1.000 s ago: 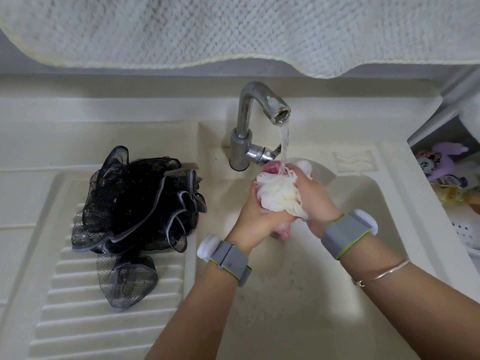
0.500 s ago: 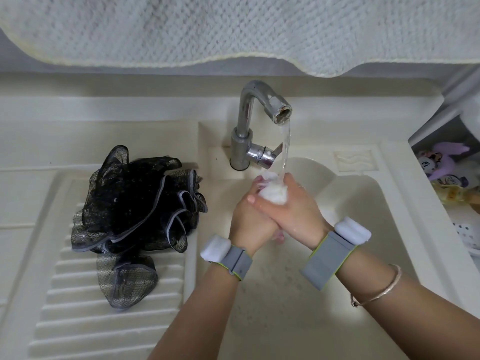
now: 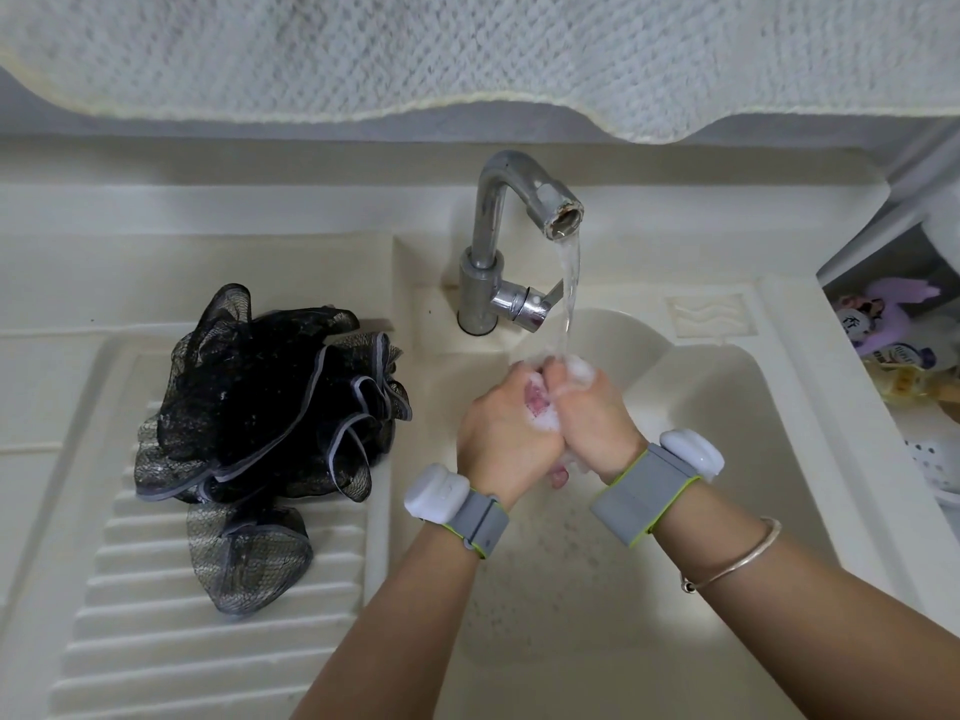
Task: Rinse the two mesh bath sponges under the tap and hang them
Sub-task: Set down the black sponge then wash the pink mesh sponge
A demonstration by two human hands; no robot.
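Cream sink unit (image 3: 322,262) fills most of the frame, w/ a ribbed drainboard (image 3: 171,605) at lower left and the basin (image 3: 691,511) centre-right. White textured towel (image 3: 467,49) hangs across the whole top edge. Black mesh sponge (image 3: 260,423), grey-trimmed, lies spread on the drainboard at mid-left, just beside the basin's left wall, nothing touching it. Chrome tap (image 3: 498,241) stands upper centre, water stream (image 3: 570,293) running down onto the hands. Both forearms come in from the bottom, each w/ a grey strap and white sensor at the wrist; thin bangle (image 3: 737,558) on the right forearm. Left hand (image 3: 506,433) and right hand (image 3: 592,413) are pressed together over the basin, centre frame, fingers of both clenched round the white-and-pink mesh sponge (image 3: 540,402), which is squeezed small between the palms directly under the stream; only bits of white mesh and a pink patch show. At the right edge, a shelf w/ small bottles and a purple toy (image 3: 883,314), partly cropped.
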